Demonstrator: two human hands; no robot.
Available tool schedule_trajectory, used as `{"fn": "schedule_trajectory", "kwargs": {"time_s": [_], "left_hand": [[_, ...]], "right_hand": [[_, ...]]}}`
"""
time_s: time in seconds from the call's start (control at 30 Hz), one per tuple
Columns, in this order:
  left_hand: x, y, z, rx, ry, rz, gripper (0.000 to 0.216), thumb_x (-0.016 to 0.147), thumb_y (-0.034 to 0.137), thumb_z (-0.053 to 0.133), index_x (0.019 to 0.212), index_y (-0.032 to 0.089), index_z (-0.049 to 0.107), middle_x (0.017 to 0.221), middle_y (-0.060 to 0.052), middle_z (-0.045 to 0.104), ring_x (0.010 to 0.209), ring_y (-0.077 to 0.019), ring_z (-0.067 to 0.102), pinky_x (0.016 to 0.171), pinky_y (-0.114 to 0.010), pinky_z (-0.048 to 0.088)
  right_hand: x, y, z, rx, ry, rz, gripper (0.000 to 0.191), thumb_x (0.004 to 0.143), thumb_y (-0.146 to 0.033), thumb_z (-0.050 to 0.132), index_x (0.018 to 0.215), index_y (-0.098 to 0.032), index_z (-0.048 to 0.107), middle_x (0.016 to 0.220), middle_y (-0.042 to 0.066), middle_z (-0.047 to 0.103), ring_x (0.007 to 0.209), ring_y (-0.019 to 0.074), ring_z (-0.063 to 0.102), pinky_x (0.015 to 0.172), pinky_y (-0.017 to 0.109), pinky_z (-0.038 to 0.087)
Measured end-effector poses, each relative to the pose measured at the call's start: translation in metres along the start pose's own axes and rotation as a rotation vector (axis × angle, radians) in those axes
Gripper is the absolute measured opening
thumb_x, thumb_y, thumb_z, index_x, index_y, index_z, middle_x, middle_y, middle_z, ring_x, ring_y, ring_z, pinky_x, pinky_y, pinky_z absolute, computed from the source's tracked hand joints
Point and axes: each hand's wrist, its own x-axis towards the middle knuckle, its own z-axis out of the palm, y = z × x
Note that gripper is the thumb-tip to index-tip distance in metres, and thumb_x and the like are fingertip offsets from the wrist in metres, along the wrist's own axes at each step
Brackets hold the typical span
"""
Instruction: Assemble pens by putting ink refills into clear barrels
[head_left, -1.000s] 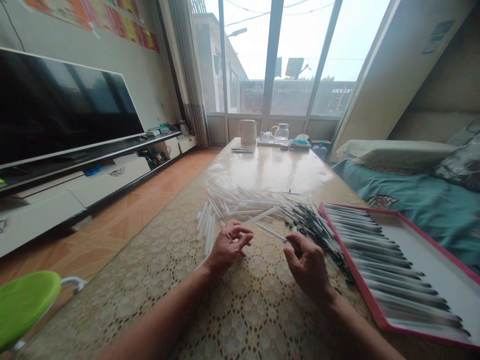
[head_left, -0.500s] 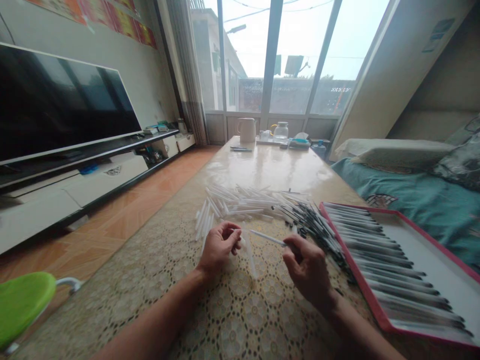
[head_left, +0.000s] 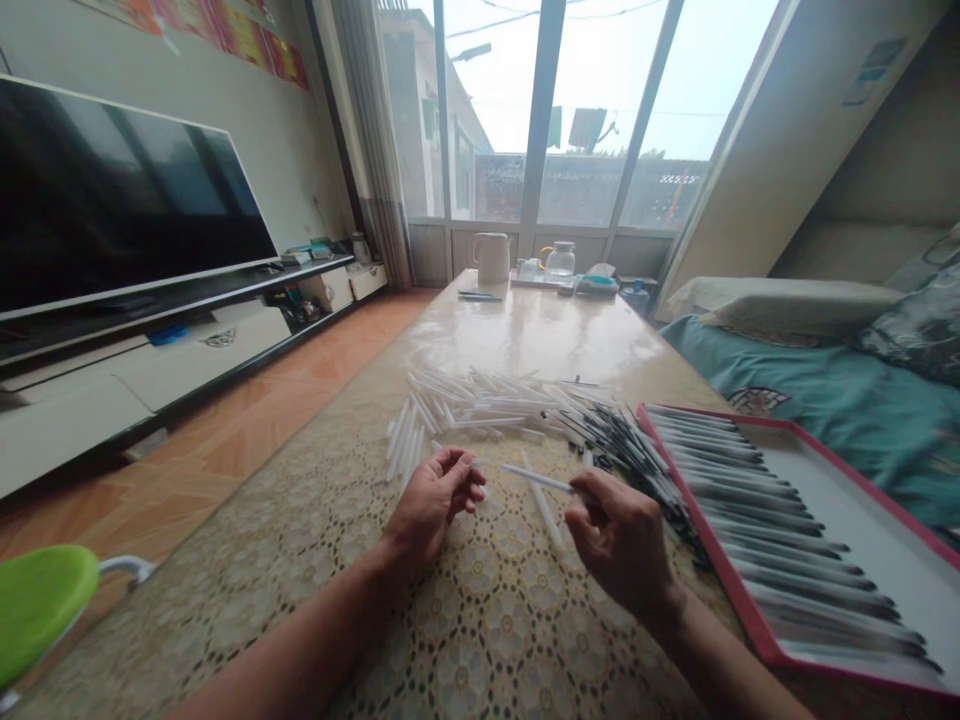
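My right hand [head_left: 619, 535] is closed around the end of a slim white pen barrel [head_left: 536, 477], whose tapered tip points left towards my other hand. Thumb and forefinger of my left hand [head_left: 433, 500] are pinched together at a small pale thing [head_left: 478, 462], too small to name. Between the two hands, a clear plastic tube [head_left: 544, 505] lies slantwise on the patterned tablecloth. Just beyond them spreads a loose heap of white translucent tubes [head_left: 480, 400]. Thin black pen refills [head_left: 615, 435] lie in a bundle past my right hand, beside small black caps [head_left: 581, 450].
A red-edged box [head_left: 780, 650] on the right holds a row of pens [head_left: 772, 510] with dark ends. A beige jug [head_left: 493, 258], a glass pitcher [head_left: 560, 260] and a tissue pack [head_left: 598, 282] stand at the table's far end. A green stool [head_left: 45, 605] is at left.
The clear tube on the cloth has shifted to the right, nearer my right hand. My left hand has moved slightly left; the white pen barrel stays in my right hand.
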Motion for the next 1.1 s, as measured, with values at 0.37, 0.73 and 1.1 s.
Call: {"fn": "schedule_trajectory", "kwargs": {"time_s": [0.37,0.73,1.1], "left_hand": [[-0.003,-0.009,0.004,0.030,-0.108,-0.032,0.026,0.073,0.035,0.068,0.078,0.015,0.052,0.061,0.001,0.063,0.047,-0.0065,0.055,0.042,-0.016,0.038],[-0.010,-0.013,0.010,0.061,-0.201,0.000,0.027,0.076,0.039,0.065,0.079,0.015,0.054,0.061,-0.001,0.065,0.043,-0.0072,0.055,0.038,-0.016,0.039],[-0.025,-0.014,0.024,0.097,-0.131,0.174,0.023,0.077,0.036,0.064,0.078,0.016,0.052,0.056,0.001,0.061,0.041,-0.0081,0.052,0.036,-0.018,0.038]], "right_hand": [[0.001,-0.002,0.003,0.003,-0.111,-0.071,0.007,0.077,-0.015,0.048,0.074,-0.018,0.053,0.060,-0.003,0.048,0.054,0.0118,0.046,0.057,0.024,0.030],[0.005,0.000,0.004,-0.233,-0.245,-0.331,0.018,0.093,-0.028,0.044,0.082,-0.021,0.056,0.070,0.000,0.059,0.061,0.0142,0.050,0.057,0.026,0.026],[0.005,-0.004,0.000,0.158,-0.405,-0.014,0.029,0.092,-0.032,0.043,0.072,-0.019,0.059,0.058,-0.003,0.054,0.054,0.0104,0.048,0.053,0.022,0.032]]}}
